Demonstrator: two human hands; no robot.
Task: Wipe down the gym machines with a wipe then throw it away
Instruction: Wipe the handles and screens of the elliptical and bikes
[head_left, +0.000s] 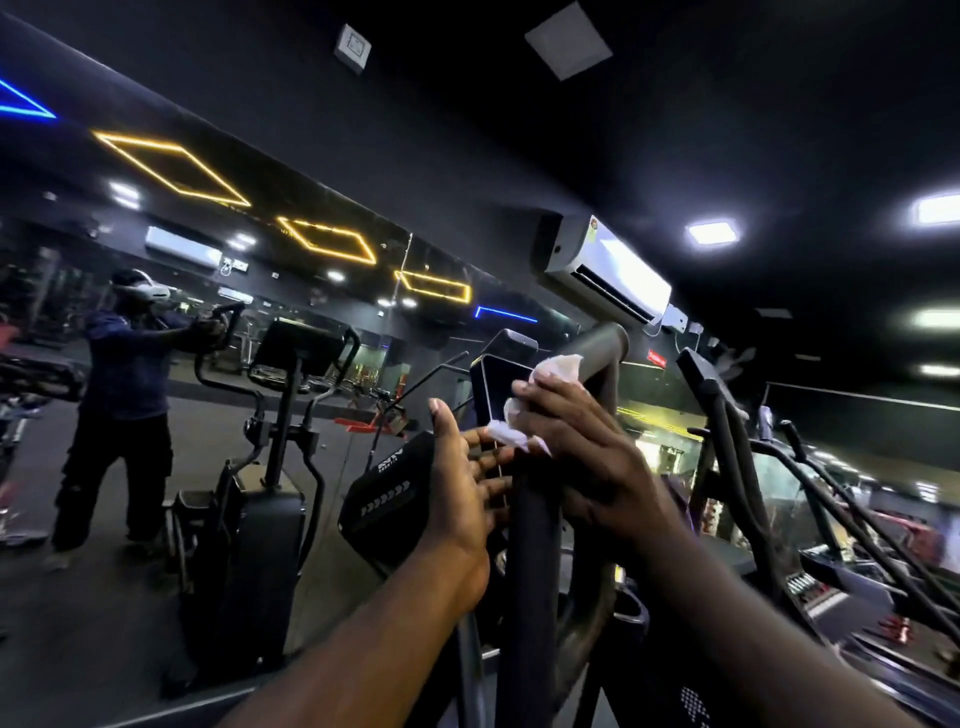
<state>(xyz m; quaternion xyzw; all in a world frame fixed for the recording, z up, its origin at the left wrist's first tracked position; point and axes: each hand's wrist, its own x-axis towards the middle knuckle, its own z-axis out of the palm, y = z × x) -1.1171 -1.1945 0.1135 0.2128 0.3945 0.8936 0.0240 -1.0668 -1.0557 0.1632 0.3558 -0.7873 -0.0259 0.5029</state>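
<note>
Two hands (462, 488) (587, 447), one wipe (558, 366), three yellow diamond light outlines (327, 241) and two square ceiling panels (569, 39).

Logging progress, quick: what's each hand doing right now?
Left hand: open, fingers beside the handlebar.
Right hand: grips the wipe on the handlebar.

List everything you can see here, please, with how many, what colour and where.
wipe: one, white, on the handlebar under the right hand
handlebar: one, black, centre
console: one, black, left of the handlebar
air conditioner: one, white, high on the wall
mirror: one, dark reflections, left wall
left hand: one, open, beside the handlebar
right hand: one, holds the wipe against the handlebar
</note>
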